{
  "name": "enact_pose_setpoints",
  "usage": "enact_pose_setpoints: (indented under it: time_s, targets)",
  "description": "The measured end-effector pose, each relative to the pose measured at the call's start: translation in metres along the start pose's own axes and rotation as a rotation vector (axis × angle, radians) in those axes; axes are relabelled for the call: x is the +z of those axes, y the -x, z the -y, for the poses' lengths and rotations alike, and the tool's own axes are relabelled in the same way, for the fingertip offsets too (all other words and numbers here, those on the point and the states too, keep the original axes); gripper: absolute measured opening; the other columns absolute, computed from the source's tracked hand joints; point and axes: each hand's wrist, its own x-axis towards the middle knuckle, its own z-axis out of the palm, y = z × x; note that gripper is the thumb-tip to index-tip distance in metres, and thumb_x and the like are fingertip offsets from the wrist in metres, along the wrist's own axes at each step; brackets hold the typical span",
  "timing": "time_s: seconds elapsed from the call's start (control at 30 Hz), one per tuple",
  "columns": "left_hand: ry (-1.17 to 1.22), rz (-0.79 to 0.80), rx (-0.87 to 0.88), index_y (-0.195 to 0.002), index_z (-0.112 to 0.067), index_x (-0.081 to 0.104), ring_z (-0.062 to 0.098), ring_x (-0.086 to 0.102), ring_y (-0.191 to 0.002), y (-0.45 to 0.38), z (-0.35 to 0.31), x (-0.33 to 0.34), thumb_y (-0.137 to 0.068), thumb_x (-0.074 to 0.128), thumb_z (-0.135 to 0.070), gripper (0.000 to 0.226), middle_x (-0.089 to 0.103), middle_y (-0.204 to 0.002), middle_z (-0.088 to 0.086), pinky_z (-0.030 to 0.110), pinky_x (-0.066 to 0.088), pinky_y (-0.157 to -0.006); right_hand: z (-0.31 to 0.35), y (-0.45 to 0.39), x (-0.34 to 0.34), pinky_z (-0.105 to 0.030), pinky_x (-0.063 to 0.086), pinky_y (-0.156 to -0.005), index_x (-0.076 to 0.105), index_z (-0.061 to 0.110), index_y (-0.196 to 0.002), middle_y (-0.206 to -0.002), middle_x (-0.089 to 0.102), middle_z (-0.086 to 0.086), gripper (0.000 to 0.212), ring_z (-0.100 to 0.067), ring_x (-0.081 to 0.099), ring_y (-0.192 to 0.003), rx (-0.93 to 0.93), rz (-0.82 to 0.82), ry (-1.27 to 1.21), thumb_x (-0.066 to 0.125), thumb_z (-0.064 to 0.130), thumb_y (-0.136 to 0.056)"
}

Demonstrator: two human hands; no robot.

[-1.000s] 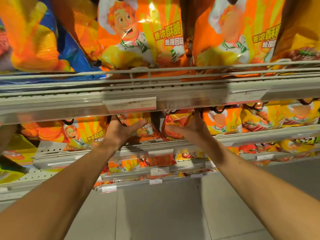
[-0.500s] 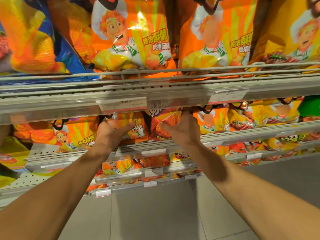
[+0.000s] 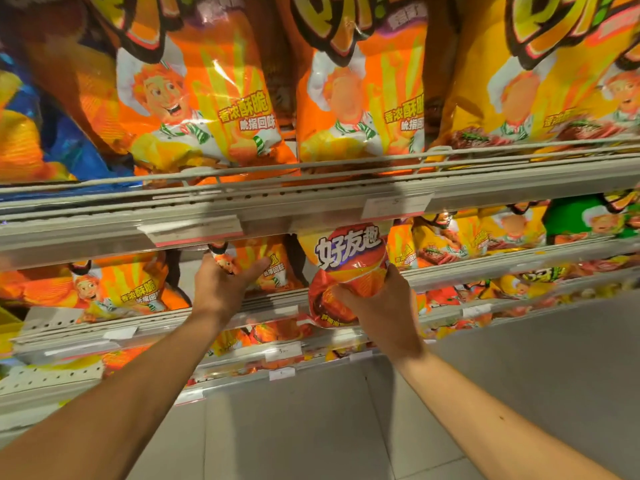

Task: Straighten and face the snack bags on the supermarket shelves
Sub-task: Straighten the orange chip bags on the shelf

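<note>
1. Snack bags filled 3 visible shelf levels, with the 2 hands working at the middle one.
2. An orange-and-red snack bag (image 3: 348, 271) sat in the right hand (image 3: 379, 306), tipped forward over the front rail of the middle shelf (image 3: 485, 263), its white-lettered top just under the upper shelf edge (image 3: 277, 206).
3. The right hand's fingers curled around the lower half of that bag, with the thumb on its right side.
4. The left hand (image 3: 221, 289) reached into the same shelf and gripped an orange chef-print bag (image 3: 258, 263), the thumb lying across its front and the fingers behind, out of my sight.
5. That chef-print bag stood just left of the tipped bag, with a dark gap between them.
6. Another orange chef bag (image 3: 117, 289) stood further left on the middle shelf, facing forward.
7. On the upper shelf, 2 large orange chef bags (image 3: 207, 109) stood upright side by side behind a wire rail, with a large yellow bag (image 3: 530, 81) to their right.
8. A green bag (image 3: 575, 218) stood at the far right of the middle shelf.
9. Price tags (image 3: 398, 204) hung along the shelf edges, and grey floor tiles (image 3: 311, 438) lay below.
</note>
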Motion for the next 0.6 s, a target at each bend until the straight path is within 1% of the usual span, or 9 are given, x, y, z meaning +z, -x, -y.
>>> enact_pose_setpoints:
  time_s: [0.07,0.1,0.17,0.23,0.3,0.4,0.47,0.53,0.6]
  targets:
    - [-0.013,-0.011,0.017,-0.083,-0.006,0.062,0.006,0.066,-0.069,0.004,-0.004,0.013,-0.068,0.085,-0.05,0.052,0.07,-0.077,-0.004,0.025,0.05,-0.064,-0.007,0.001,-0.013,-0.023,0.058,-0.081,0.055,0.034,-0.123,-0.097,0.065,0.026,0.063,0.003,0.066,-0.09,0.017,-0.012,-0.01,0.091,0.035,-0.071]
    - [-0.024,-0.015,0.025,-0.088,-0.005,0.066,0.011,0.07,-0.077,0.006,-0.007,0.021,-0.069,0.084,-0.05,0.052,0.073,-0.084,0.0,0.031,0.054,-0.069,-0.011,0.001,-0.019,-0.017,0.056,-0.078,0.056,0.033,-0.122,-0.095,0.065,0.026,0.061,0.004,0.066,-0.086,0.02,-0.029,-0.023,0.091,0.032,-0.072]
    - [-0.069,-0.029,0.069,-0.089,-0.011,0.071,0.015,0.072,-0.079,0.01,-0.015,0.036,-0.073,0.083,-0.05,0.044,0.075,-0.085,-0.001,0.038,0.058,-0.073,-0.02,-0.002,-0.031,-0.001,0.047,-0.068,0.059,0.026,-0.12,-0.093,0.064,0.025,0.057,0.007,0.066,-0.079,0.054,-0.075,-0.086,0.091,0.02,-0.073]
    - [-0.138,-0.04,0.07,-0.091,-0.015,0.071,0.016,0.071,-0.081,0.012,-0.025,0.051,-0.072,0.081,-0.055,0.046,0.075,-0.087,-0.001,0.041,0.058,-0.076,-0.027,-0.004,-0.044,0.005,0.04,-0.064,0.064,0.015,-0.12,-0.089,0.063,0.023,0.055,0.02,0.061,-0.075,0.094,-0.112,-0.089,0.091,0.015,-0.072]
    - [-0.207,-0.058,0.039,-0.1,-0.011,0.069,0.022,0.07,-0.087,0.012,-0.034,0.064,-0.07,0.081,-0.059,0.058,0.073,-0.094,0.005,0.045,0.057,-0.081,-0.033,-0.005,-0.058,0.006,0.038,-0.061,0.065,0.016,-0.119,-0.085,0.06,0.024,0.057,0.02,0.058,-0.07,0.109,-0.142,-0.064,0.093,0.019,-0.07]
    - [-0.239,-0.068,0.064,-0.112,-0.009,0.065,0.028,0.068,-0.096,0.013,-0.043,0.083,-0.069,0.081,-0.057,0.067,0.072,-0.104,0.01,0.046,0.055,-0.087,-0.039,-0.003,-0.077,0.0,0.04,-0.062,0.064,0.022,-0.115,-0.087,0.063,0.021,0.058,0.001,0.062,-0.079,0.126,-0.172,-0.018,0.095,0.029,-0.067]
    - [-0.244,-0.065,0.07,-0.117,-0.009,0.064,0.028,0.067,-0.099,0.014,-0.044,0.093,-0.07,0.082,-0.055,0.068,0.072,-0.108,0.009,0.042,0.054,-0.087,-0.043,-0.001,-0.089,-0.012,0.046,-0.071,0.065,0.019,-0.119,-0.094,0.069,0.012,0.062,-0.009,0.065,-0.085,0.127,-0.183,-0.006,0.094,0.032,-0.067]
    - [-0.246,-0.036,0.071,-0.111,-0.011,0.067,0.025,0.069,-0.094,0.013,-0.044,0.097,-0.072,0.081,-0.054,0.06,0.074,-0.102,0.007,0.038,0.055,-0.081,-0.046,0.0,-0.098,-0.023,0.049,-0.078,0.065,0.018,-0.123,-0.098,0.07,0.007,0.066,-0.015,0.066,-0.089,0.131,-0.197,-0.002,0.094,0.035,-0.066]
    - [-0.229,-0.006,0.063,-0.09,-0.015,0.069,0.019,0.069,-0.078,0.012,-0.042,0.097,-0.071,0.082,-0.053,0.044,0.073,-0.083,0.001,0.031,0.051,-0.066,-0.048,0.0,-0.106,-0.024,0.048,-0.08,0.064,0.018,-0.125,-0.1,0.071,0.005,0.068,-0.016,0.066,-0.091,0.133,-0.199,-0.006,0.094,0.036,-0.066]
